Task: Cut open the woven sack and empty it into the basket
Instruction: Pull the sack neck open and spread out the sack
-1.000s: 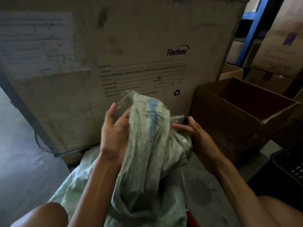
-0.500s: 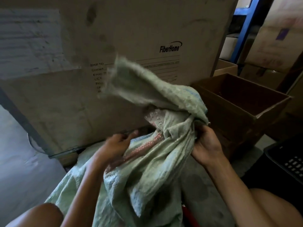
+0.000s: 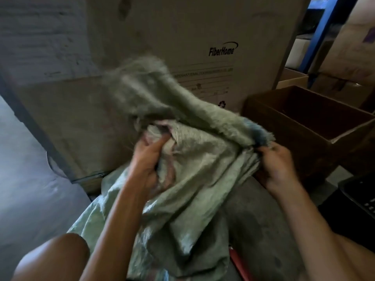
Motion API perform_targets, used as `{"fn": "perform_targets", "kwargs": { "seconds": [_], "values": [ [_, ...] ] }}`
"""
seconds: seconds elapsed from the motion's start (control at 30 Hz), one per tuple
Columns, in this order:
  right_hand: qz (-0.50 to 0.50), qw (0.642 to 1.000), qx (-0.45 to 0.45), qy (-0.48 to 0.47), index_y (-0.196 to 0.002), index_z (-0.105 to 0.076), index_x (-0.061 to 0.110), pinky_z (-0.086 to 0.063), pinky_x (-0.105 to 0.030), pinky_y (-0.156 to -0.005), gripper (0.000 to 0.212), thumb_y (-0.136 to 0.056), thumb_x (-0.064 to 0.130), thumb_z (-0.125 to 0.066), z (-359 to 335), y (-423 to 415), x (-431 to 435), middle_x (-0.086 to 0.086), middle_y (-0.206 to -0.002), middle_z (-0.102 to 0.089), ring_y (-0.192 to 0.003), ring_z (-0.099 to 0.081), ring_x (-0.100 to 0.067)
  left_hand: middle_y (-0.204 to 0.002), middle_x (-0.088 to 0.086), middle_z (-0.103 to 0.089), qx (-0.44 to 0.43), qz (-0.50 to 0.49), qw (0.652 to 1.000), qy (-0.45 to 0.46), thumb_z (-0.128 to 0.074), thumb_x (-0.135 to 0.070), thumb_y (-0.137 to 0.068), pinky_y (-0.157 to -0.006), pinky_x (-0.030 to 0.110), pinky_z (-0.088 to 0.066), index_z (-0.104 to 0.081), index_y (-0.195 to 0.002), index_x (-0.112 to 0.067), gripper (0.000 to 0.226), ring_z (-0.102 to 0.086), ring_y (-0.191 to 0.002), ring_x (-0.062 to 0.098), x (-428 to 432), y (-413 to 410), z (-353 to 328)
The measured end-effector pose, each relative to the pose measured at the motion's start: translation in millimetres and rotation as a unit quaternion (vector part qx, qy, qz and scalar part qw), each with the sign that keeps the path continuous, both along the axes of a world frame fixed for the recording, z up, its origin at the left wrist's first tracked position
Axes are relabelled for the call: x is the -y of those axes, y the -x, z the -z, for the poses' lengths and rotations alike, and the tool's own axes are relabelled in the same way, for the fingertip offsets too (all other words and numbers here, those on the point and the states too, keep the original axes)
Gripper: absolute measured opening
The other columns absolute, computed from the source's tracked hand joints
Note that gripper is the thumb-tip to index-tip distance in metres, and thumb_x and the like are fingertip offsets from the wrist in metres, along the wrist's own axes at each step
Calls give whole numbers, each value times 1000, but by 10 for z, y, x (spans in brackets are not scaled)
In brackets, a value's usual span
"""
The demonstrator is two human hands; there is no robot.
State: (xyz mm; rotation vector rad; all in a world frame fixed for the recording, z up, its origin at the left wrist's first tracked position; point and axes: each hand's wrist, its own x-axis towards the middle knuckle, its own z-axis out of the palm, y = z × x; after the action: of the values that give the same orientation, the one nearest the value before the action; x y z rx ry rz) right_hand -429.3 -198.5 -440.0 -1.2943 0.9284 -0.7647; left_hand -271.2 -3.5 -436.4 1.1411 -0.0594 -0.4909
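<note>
Head view: since half a second ago the left hand (image 3: 147,159) has risen into the woven sack (image 3: 194,159) mouth, fingers clenched on pinkish contents — too blurred to identify. The right hand (image 3: 278,165) grips the sack's frayed, blue-striped edge. The black basket (image 3: 363,197) is cut off at right.

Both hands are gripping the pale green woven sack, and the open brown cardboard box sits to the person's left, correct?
Not quite. The head view shows the open brown cardboard box on the person's right, beside the right hand. The rest holds: the left hand and the right hand both grip the pale green woven sack.
</note>
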Motion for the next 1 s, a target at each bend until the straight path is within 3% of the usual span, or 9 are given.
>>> {"fn": "perform_targets", "kwargs": {
  "seconds": [0.13, 0.27, 0.37, 0.53, 0.67, 0.77, 0.83, 0.9, 1.0],
  "values": [
    [50, 963, 105, -244, -105, -65, 9, -61, -32, -52, 21, -98, 6, -44, -31, 191, 347, -17, -90, -72, -76, -71, -26, -106, 0, -73, 162, -173, 945, -226, -92, -57, -51, -90, 43, -59, -59, -111, -23, 76, -72, -97, 19, -412, -315, -10],
    [-59, 938, 154, -304, -132, -60, 3, -49, -44, -104, 53, -82, 17, -56, 41, 152, 193, -20, -129, -66, -120, -64, -32, -102, 10, -76, 17, -9, 996, 92, -62, -46, -85, -89, 40, -57, -75, -99, -14, 37, -71, -97, 27, -576, -552, -15],
    [-221, 931, 128, -263, -118, -71, 7, -46, -46, -105, 53, -84, 46, -60, -88, 93, -50, -15, -128, -68, -116, -66, -31, -121, 13, -72, -22, 111, 982, 154, -62, -21, -85, -101, 46, -54, -63, -127, -10, 43, -68, -112, 28, -531, -527, 1],
    [-230, 964, 60, -116, -140, -40, 31, -60, -40, -84, 88, -63, 15, -80, 97, -182, -446, -12, -131, -64, -111, -68, -28, -95, 2, -77, 96, 96, 988, -67, -78, -35, -73, -66, 29, -61, -47, -135, -18, 71, -74, -77, 14, -115, 2, -19],
    [-248, 968, 34, -21, -156, -18, 34, -54, -40, -97, 101, -80, -4, -73, 192, -219, -423, -4, -144, -55, -123, -61, -21, -107, 18, -75, 114, 183, 923, -318, -56, -98, -37, -92, 38, -55, -60, -122, -12, 121, -72, -93, 33, -52, 158, -61],
    [-263, 962, 11, 68, -152, -31, 26, -52, -32, -102, 84, -84, -1, -73, 209, -178, -376, 3, -139, -60, -123, -62, -11, -82, 5, -75, 188, 274, 885, -325, -56, -94, -52, -76, 34, -51, -76, -91, -8, 96, -69, -75, 21, -89, 82, -34],
    [-237, 964, -9, 118, -136, -48, 22, -55, -24, -94, 65, -82, -5, -73, 191, -152, -307, 5, -125, -67, -110, -67, -6, -78, 9, -62, 244, 266, 901, -240, -72, -52, -78, -67, 30, -41, -66, -81, -5, 47, -53, -73, 19, -87, 35, 5],
    [-143, 987, -4, 75, -130, -53, 21, -58, -34, -93, 65, -78, -16, -65, 198, -133, -105, -2, -119, -70, -103, -71, -13, -78, 14, -56, 260, 192, 923, -207, -67, -13, -93, -64, 31, -36, -62, -83, -9, 12, -46, -74, 22, -128, -158, 146],
    [58, 993, 87, -62, -136, -53, 20, -56, -56, -91, 80, -67, -19, -57, 193, -20, 214, -15, -123, -69, -108, -70, -35, -80, 13, -70, 281, -49, 897, -339, -63, -24, -90, -71, 38, -50, -72, -80, -20, 14, -67, -79, 32, -295, -553, 275]
  ]
}}
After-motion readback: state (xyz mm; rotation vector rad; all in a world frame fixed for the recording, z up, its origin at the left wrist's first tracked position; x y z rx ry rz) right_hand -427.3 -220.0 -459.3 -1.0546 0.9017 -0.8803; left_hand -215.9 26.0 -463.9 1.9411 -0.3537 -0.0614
